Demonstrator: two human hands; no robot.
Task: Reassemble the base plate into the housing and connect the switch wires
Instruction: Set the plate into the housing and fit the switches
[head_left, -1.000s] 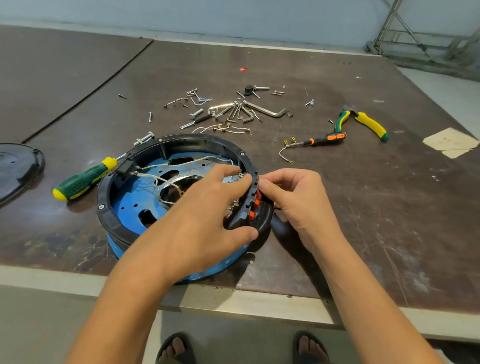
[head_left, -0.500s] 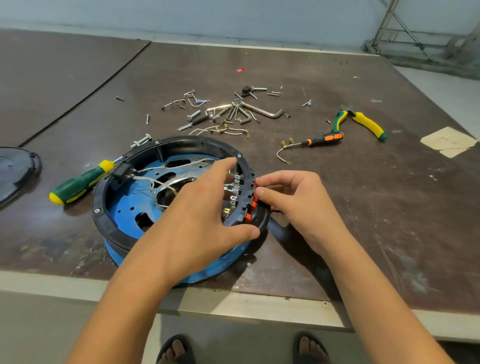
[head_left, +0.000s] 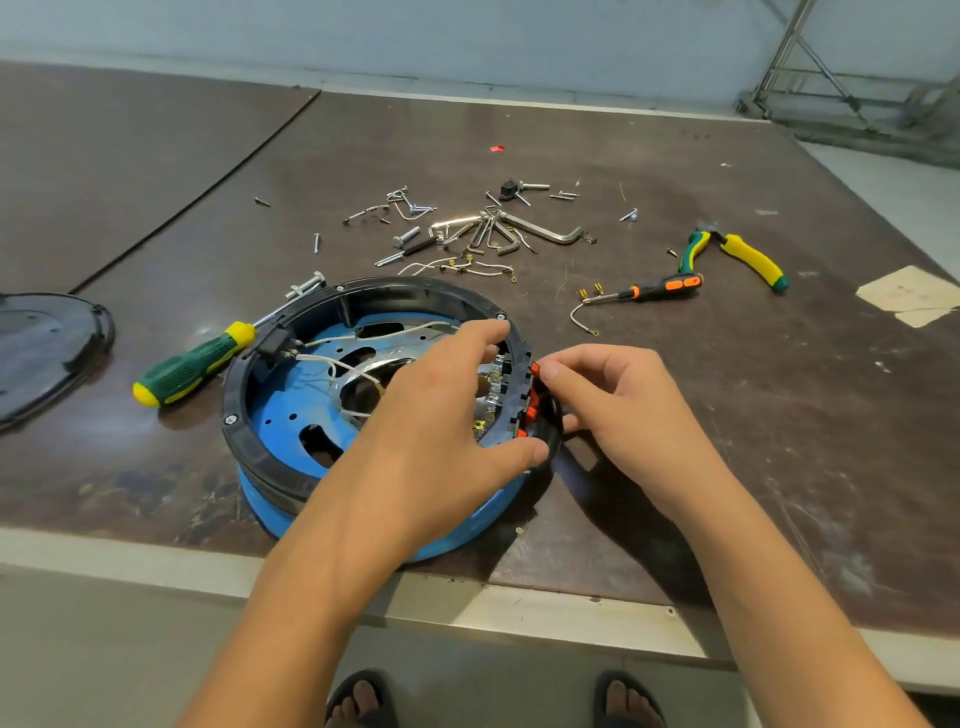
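Black plastic ring of the housing (head_left: 236, 400) sits where it was a second ago, near the near table (head_left: 753, 441) edge, left of centre. Both hands stay on its right rim; the view has shifted slightly, and the left index finger now stretches a little further along the rim. Left hand (head_left: 436, 415) straddles the rim, thumb pressed on the outside, fingers spread over the inside, so it clamps the housing. Right hand (head_left: 623, 410) comes from the right, thumb and index tips pinched together on the switch block (head_left: 525, 410) at its top orange button, other fingers curled behind. Inside the ring lies the base plate (head_left: 280, 400): blue painted metal, round, pierced with small holes and larger oval cut-outs, a shiny metal part showing through the middle. White wires (head_left: 332, 340) run across it from a black connector on the left wall toward the switch side; their ends are hidden by the left hand. Blue outer wall shows under the ring. Worn dark brown board, scratched. Left of the housing, touching the ring, a green and yellow screwdriver (head_left: 192, 364); further left a glossy black cover (head_left: 47, 348). Far side: scattered screws and bent steel hex keys (head_left: 545, 231), loose wire leads (head_left: 457, 267) with brass terminals. Right: a small orange and black screwdriver (head_left: 660, 288), yellow-green pliers (head_left: 748, 257), a paper scrap (head_left: 914, 296).
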